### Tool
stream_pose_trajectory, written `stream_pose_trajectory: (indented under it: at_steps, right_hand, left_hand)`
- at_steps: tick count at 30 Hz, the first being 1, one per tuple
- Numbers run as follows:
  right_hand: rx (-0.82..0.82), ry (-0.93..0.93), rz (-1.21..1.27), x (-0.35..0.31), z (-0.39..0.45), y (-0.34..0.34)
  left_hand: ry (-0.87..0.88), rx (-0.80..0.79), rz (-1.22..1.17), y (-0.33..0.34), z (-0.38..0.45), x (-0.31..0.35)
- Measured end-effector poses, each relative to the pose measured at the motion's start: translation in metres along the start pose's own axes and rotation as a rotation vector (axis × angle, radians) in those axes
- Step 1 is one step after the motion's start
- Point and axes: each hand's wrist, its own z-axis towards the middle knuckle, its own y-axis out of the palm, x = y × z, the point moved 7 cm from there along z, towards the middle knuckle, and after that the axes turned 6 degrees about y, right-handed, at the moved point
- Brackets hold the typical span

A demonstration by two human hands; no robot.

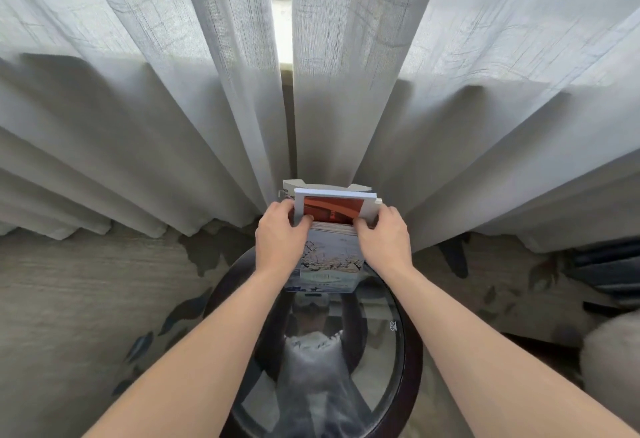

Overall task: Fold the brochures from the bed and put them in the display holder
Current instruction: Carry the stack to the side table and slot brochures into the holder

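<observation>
A folded brochure (pixel 334 207) with a white border and a red-orange picture stands upright at the back of the display holder (pixel 325 185). My left hand (pixel 280 240) pinches its left edge, thumb on the front. My right hand (pixel 382 238) pinches its right edge the same way. In front of it sit several more brochures (pixel 330 261), the nearest with a blue-grey blossom picture. The holder's base is hidden behind the brochures and my hands.
The holder stands at the far edge of a round glass table with a dark rim (pixel 412 351). Grey curtains (pixel 138 108) hang right behind it. Patterned carpet (pixel 86 281) lies to both sides. A dark object (pixel 609 271) sits at the right.
</observation>
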Motion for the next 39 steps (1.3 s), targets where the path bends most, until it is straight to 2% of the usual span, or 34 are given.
stream_pose_trajectory:
  at_steps: [8, 13, 21, 25, 29, 32, 39]
  right_hand:
    - [-0.02, 0.001, 0.102, 0.002, -0.004, 0.003]
    - [0.021, 0.005, 0.182, 0.003, -0.011, -0.001]
    - [0.131, -0.033, 0.135, -0.002, -0.021, -0.007]
    - [0.115, -0.03, 0.127, 0.002, -0.022, -0.012]
    - [0.092, 0.028, 0.179, 0.003, -0.023, -0.013]
    - [0.136, 0.085, 0.25, 0.006, -0.027, -0.018]
    - [0.174, -0.068, 0.059, -0.003, -0.04, -0.018]
  left_hand:
    - [-0.117, 0.021, -0.062, 0.002, -0.006, -0.005]
    - [-0.133, 0.105, -0.082, -0.002, -0.015, -0.002]
    - [-0.165, 0.089, -0.094, 0.006, -0.024, 0.009]
    - [-0.146, 0.085, -0.083, 0.008, -0.024, 0.011]
    - [-0.177, 0.076, -0.114, 0.01, -0.023, 0.007]
    - [-0.202, 0.13, -0.141, 0.006, -0.027, 0.007]
    - [-0.197, 0.151, -0.19, 0.009, -0.039, 0.012]
